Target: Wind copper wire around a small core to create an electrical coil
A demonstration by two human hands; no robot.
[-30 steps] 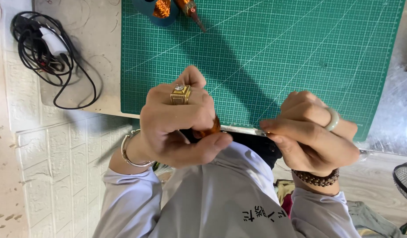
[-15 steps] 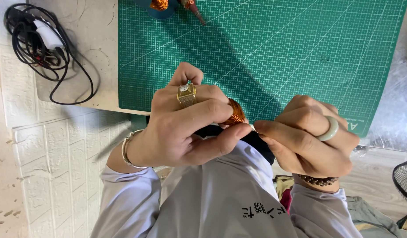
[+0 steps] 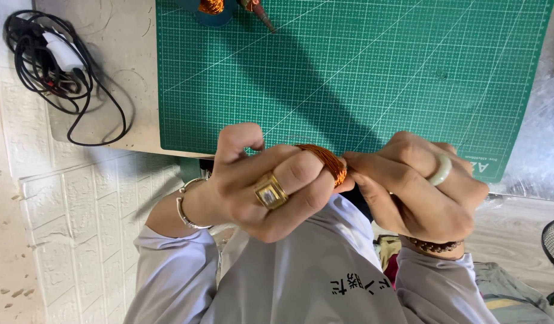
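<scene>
Your left hand (image 3: 265, 183) is closed around the copper wire coil (image 3: 325, 162) at the centre of the frame, keeping it steady. Your right hand (image 3: 418, 186) pinches its edge, above the green cutting mat (image 3: 361, 72) on the desk (image 3: 124, 66).

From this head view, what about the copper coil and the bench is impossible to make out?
- Copper wire coil: mostly covered by the left hand.
- Wire end: hidden inside the right hand fingertips.
- Tools at the cutting mat top: cut off by the frame edge.
- Fan: cut off at the right edge.
</scene>
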